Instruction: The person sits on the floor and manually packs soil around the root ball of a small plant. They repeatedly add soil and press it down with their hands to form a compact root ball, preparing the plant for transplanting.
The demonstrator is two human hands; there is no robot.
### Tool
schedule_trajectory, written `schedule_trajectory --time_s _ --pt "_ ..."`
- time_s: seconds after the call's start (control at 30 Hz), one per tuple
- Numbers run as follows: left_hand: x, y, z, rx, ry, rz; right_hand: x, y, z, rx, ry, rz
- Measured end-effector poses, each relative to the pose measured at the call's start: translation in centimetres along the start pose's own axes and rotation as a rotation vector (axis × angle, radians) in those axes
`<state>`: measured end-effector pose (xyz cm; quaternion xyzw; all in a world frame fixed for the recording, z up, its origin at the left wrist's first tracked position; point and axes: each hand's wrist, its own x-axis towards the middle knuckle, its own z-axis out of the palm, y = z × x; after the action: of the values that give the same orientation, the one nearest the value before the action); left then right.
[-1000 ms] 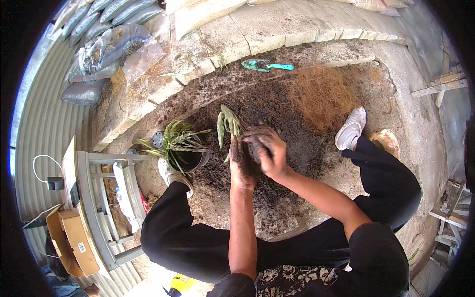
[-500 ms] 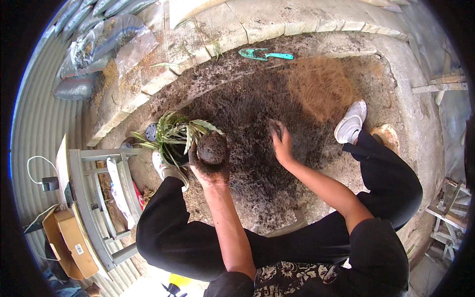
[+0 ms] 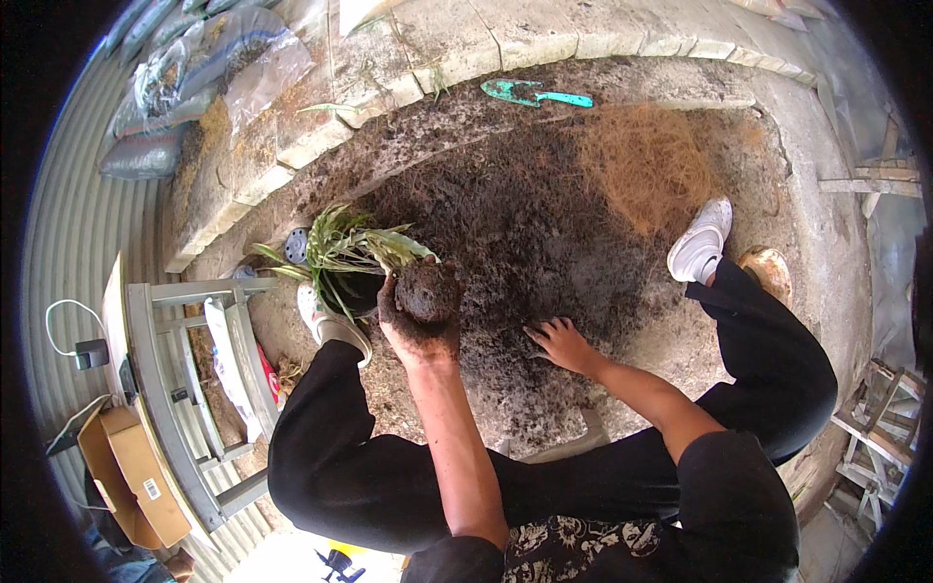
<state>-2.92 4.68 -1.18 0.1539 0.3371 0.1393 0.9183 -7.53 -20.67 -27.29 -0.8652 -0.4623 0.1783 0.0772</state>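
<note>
Left hand (image 3: 420,340) cupping root ball (image 3: 428,291), right hand (image 3: 566,346) (fingers parted) at soil (image 3: 515,233)

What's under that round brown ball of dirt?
The person's bare, soil-smeared left hand is under the round, dark-brown ball of soil. The heel of the hand and the wrist show. The ball covers the middle of the palm, so that part can't be seen.

The dark soil ball (image 3: 429,291) (roughly round) partly hides the left hand (image 3: 420,325) holding it.
</note>
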Motion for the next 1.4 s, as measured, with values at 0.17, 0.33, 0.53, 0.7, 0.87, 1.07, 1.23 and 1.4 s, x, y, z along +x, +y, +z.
schedule_trajectory --time_s 0.17,0.33,0.53,0.7,0.87,1.07,1.23,1.4 --pt "0.3 0.1 -0.6 -0.035 0.062 0.001 1.7 0.8 -1.4 0.18 0.273 0.164" --pt "-0.3 0.0 -0.3 -0.003 0.021 0.016 5.8 4.2 -3.2 1.229 0.096 0.805" --pt "0.1 -0.3 -0.1 -0.059 0.037 -0.004 6.2 7.7 -1.7 2.157 -0.02 0.834" --pt "-0.3 0.6 -0.7 -0.037 0.062 0.022 6.4 4.3 -9.0 2.008 -0.126 0.807" --pt "0.2 0.0 -0.8 -0.028 0.006 -0.025 6.7 5.6 -6.6 1.704 -0.065 0.848" --pt "0.0 0.3 -1.1 -0.056 -0.018 -0.026 6.7 3.3 -10.4 1.566 -0.042 0.841" --pt "-0.3 0.2 -0.6 -0.037 0.045 -0.001 6.8 3.0 -11.0 1.42 -0.011 0.822" --pt "-0.4 0.3 -0.6 -0.082 0.027 -0.015 7.3 3.3 -9.4 1.259 0.077 0.819"
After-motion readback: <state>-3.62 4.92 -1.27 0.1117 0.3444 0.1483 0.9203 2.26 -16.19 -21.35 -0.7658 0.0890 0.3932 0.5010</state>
